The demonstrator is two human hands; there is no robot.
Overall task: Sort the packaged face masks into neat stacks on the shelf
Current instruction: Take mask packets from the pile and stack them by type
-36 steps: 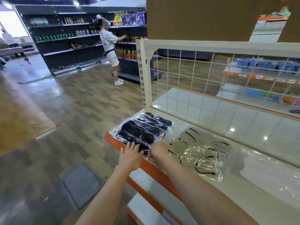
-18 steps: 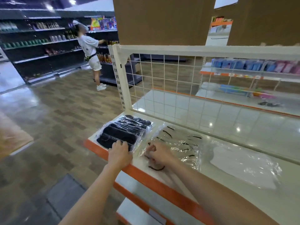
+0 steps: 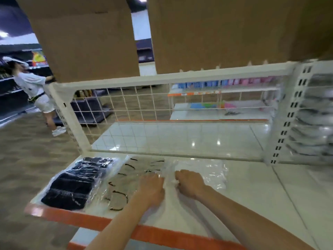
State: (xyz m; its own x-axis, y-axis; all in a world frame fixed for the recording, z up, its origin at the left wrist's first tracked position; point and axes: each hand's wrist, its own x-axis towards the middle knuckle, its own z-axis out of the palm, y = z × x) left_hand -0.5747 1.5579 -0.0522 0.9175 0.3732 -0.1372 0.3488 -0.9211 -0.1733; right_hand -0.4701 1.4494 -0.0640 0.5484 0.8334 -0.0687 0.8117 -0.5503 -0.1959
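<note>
Clear-wrapped white mask pack (image 3: 201, 173) on shelf (image 3: 252, 195) | left hand (image 3: 151, 189) grips its edge | right hand (image 3: 189, 183) grips it too | black mask stack (image 3: 75, 184) far left

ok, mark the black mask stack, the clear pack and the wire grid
black mask stack (image 3: 75, 184), head view, middle of the top pack
clear pack (image 3: 201, 167), head view, wrinkled film beyond the right hand
wire grid (image 3: 137, 105), head view, wire crossing

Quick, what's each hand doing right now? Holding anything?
Left hand: fingers curled onto the clear mask packet, gripping its plastic.
Right hand: fingers curled, pinching the same packet's plastic.
</note>
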